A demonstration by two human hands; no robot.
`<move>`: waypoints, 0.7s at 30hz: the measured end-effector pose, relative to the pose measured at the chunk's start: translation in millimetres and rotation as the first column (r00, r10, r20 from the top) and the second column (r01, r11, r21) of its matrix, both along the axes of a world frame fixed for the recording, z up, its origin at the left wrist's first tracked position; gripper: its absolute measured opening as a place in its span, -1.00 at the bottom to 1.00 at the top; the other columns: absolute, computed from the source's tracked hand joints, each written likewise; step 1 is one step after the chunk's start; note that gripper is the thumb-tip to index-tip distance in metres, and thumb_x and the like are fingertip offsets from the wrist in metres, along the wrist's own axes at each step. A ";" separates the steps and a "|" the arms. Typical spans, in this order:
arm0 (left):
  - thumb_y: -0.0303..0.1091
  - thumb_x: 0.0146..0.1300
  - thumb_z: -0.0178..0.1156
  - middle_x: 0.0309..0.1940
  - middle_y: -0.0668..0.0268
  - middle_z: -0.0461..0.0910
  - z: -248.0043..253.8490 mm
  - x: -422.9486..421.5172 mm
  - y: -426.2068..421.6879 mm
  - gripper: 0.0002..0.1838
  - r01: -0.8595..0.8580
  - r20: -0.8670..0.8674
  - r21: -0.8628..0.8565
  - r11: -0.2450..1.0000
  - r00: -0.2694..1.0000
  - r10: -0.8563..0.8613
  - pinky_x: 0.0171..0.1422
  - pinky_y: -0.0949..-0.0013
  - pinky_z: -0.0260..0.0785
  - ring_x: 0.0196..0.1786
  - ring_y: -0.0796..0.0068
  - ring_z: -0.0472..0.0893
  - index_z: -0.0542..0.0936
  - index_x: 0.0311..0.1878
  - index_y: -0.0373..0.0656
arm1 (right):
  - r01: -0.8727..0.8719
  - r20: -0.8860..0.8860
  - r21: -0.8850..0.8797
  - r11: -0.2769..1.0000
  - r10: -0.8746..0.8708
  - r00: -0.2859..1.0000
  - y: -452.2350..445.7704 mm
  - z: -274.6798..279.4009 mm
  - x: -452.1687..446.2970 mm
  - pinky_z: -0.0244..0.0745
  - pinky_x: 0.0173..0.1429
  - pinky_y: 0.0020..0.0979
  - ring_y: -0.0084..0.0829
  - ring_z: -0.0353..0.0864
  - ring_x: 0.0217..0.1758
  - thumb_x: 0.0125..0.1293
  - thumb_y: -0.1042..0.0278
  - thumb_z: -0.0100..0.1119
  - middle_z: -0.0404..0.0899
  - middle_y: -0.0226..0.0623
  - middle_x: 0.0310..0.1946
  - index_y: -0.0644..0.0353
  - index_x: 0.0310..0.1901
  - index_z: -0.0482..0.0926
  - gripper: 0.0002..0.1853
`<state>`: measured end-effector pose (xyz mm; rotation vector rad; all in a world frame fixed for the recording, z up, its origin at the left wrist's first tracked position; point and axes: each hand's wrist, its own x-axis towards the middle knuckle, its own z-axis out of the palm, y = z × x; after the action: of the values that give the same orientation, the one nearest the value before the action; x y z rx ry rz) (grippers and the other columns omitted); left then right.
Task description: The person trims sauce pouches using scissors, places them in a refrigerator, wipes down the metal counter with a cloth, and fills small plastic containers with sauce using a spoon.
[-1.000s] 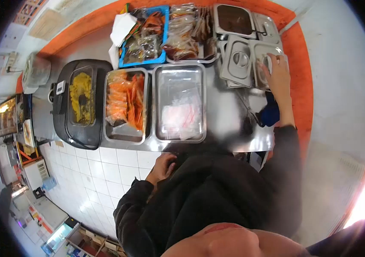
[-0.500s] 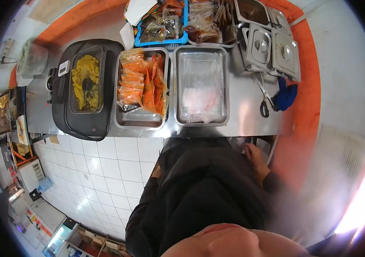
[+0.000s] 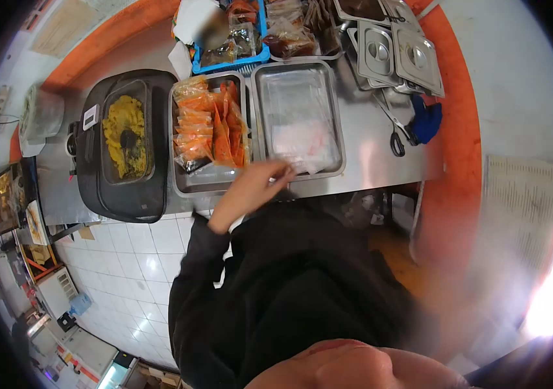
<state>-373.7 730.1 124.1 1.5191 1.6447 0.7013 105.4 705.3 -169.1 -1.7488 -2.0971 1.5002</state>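
My left hand (image 3: 255, 188) reaches over the table's front edge, at the front left corner of a metal tray (image 3: 338, 129) that holds clear plastic bags (image 3: 302, 144). Its fingers are curled together; whatever may be between them is too small to make out. Left of it, under the wrist's far side, another metal tray (image 3: 189, 187) holds packets of orange food (image 3: 195, 126). My right hand does not show.
A black appliance (image 3: 95, 188) carries a container of yellow food (image 3: 124, 129) on the left. Behind stand a blue basket (image 3: 244, 63) and brown packets (image 3: 289, 39). At the right are metal lids (image 3: 377, 55), scissors (image 3: 396, 129) and a blue cloth (image 3: 427, 120).
My right hand left the metal lids, dropped below the table's edge and is now out of sight. My left hand has risen from beside my body to the tray with the bags.
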 end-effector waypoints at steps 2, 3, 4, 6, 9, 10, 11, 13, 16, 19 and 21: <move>-0.14 0.15 0.27 0.03 0.16 0.53 -44.3 -3.6 45.2 -0.57 0.115 -0.150 0.191 0.975 0.985 -0.087 0.16 0.18 0.32 0.11 0.18 0.50 0.51 0.02 -0.17 | 0.023 -0.040 -0.018 1.000 -0.024 0.999 -4.6 -5.6 -2.3 0.47 -0.26 -0.30 -0.29 0.63 -0.34 0.24 0.38 0.17 0.63 -0.11 -0.39 0.23 -0.10 0.61 -0.78; -0.08 0.06 0.31 0.14 0.17 0.44 -72.7 -4.9 62.2 -0.42 0.131 -0.333 0.255 0.958 0.942 -0.040 0.30 0.10 0.18 0.24 0.17 0.38 0.45 0.11 -0.13 | 0.032 -0.068 -0.018 0.999 -0.033 0.997 -1.4 -5.1 -2.7 0.47 -0.26 -0.29 -0.29 0.63 -0.34 0.24 0.37 0.17 0.63 -0.10 -0.39 0.24 -0.10 0.61 -0.78; -0.01 -0.03 0.36 0.25 0.17 0.34 -97.1 -4.7 73.1 -0.27 0.158 -0.498 0.315 0.936 0.867 0.021 0.43 0.03 0.04 0.37 0.16 0.25 0.39 0.21 -0.09 | 0.030 -0.097 -0.010 1.000 -0.030 0.995 5.9 0.0 -3.1 0.46 -0.27 -0.29 -0.29 0.63 -0.34 0.24 0.36 0.18 0.63 -0.09 -0.39 0.24 -0.10 0.62 -0.77; 0.06 -0.14 0.39 0.27 0.18 0.32 -121.9 -7.3 82.5 -0.17 0.200 -0.513 0.283 0.938 0.858 -0.028 0.46 -0.02 -0.04 0.38 0.13 0.23 0.37 0.21 -0.11 | -0.007 -0.098 0.007 1.000 0.007 0.995 27.5 14.0 -5.3 0.46 -0.27 -0.29 -0.29 0.64 -0.34 0.25 0.35 0.18 0.63 -0.08 -0.39 0.25 -0.11 0.62 -0.77; 0.17 -0.29 0.43 0.21 0.17 0.35 -114.9 -7.9 85.6 -0.06 0.263 -0.544 0.211 0.941 0.832 -0.111 0.49 -0.03 -0.12 0.36 0.10 0.25 0.39 0.18 -0.14 | -0.073 0.039 -0.053 0.996 0.075 0.996 88.3 137.2 -81.3 0.45 -0.35 -0.38 -0.45 0.60 -0.45 0.27 0.34 0.15 0.61 -0.17 -0.51 0.29 -0.28 0.62 -0.82; 0.18 -0.29 0.43 0.18 0.16 0.36 -111.5 -6.4 80.0 -0.08 0.275 -0.537 0.166 0.947 0.831 -0.147 0.49 -0.02 -0.11 0.34 0.10 0.27 0.40 0.16 -0.13 | 0.044 -0.016 -0.151 0.987 -0.047 0.999 99.4 156.8 -98.3 0.44 -0.39 -0.41 -0.50 0.57 -0.49 0.28 0.34 0.15 0.60 -0.23 -0.55 0.31 -0.32 0.61 -0.82; 0.18 -0.29 0.43 0.15 0.14 0.37 -106.9 -4.8 73.8 -0.09 0.286 -0.530 0.118 0.951 0.828 -0.183 0.49 -0.01 -0.11 0.32 0.10 0.29 0.41 0.14 -0.13 | -0.050 -0.142 0.005 0.999 0.050 0.989 113.6 167.1 -109.8 0.39 -0.47 -0.48 -0.61 0.49 -0.57 0.29 0.32 0.16 0.55 -0.36 -0.60 0.32 -0.40 0.54 -0.78; 0.19 -0.30 0.43 0.12 0.12 0.38 -99.8 -2.7 70.5 -0.11 0.287 -0.499 0.068 0.955 0.839 -0.216 0.47 0.00 -0.06 0.26 0.07 0.35 0.42 0.12 -0.13 | 0.136 -0.296 -0.048 0.990 -0.144 0.944 132.3 199.7 -150.3 0.32 -0.55 -0.49 -0.61 0.40 -0.68 0.31 0.29 0.16 0.49 -0.48 -0.68 0.32 -0.39 0.51 -0.76; 0.17 -0.29 0.44 0.13 0.10 0.37 -103.0 0.1 69.8 -0.12 0.246 -0.311 0.117 0.962 0.929 -0.200 0.43 -0.01 -0.01 0.24 0.04 0.34 0.42 0.10 -0.14 | 0.156 -0.359 0.130 0.979 -0.100 0.928 153.3 203.4 -194.4 0.39 -0.40 -0.49 -0.55 0.49 -0.47 0.25 0.35 0.20 0.49 -0.32 -0.45 0.29 -0.22 0.50 -0.81; 0.15 -0.28 0.45 0.12 0.10 0.37 -106.3 6.2 77.3 -0.15 0.167 -0.427 0.255 0.952 0.903 -0.044 0.37 0.00 0.07 0.26 0.01 0.31 0.43 0.08 -0.14 | 0.072 -0.309 0.428 0.901 0.071 0.948 160.9 203.2 -232.5 0.43 -0.23 -0.40 -0.37 0.51 -0.31 0.18 0.46 0.20 0.45 -0.16 -0.25 0.25 -0.07 0.45 -0.73; 0.11 -0.23 0.44 0.10 0.10 0.37 -110.3 7.4 79.0 -0.21 0.122 -0.432 0.338 0.933 0.901 0.038 0.34 0.01 0.12 0.27 0.01 0.29 0.44 0.05 -0.16 | -0.009 -0.223 0.515 0.857 0.145 0.964 165.3 198.3 -244.0 0.43 -0.14 -0.34 -0.25 0.50 -0.23 0.14 0.53 0.19 0.41 -0.09 -0.16 0.21 0.00 0.41 -0.64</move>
<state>-366.3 809.1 13.8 2.0892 1.8693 0.7009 -138.5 870.6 29.2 -1.2226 -2.1788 0.9758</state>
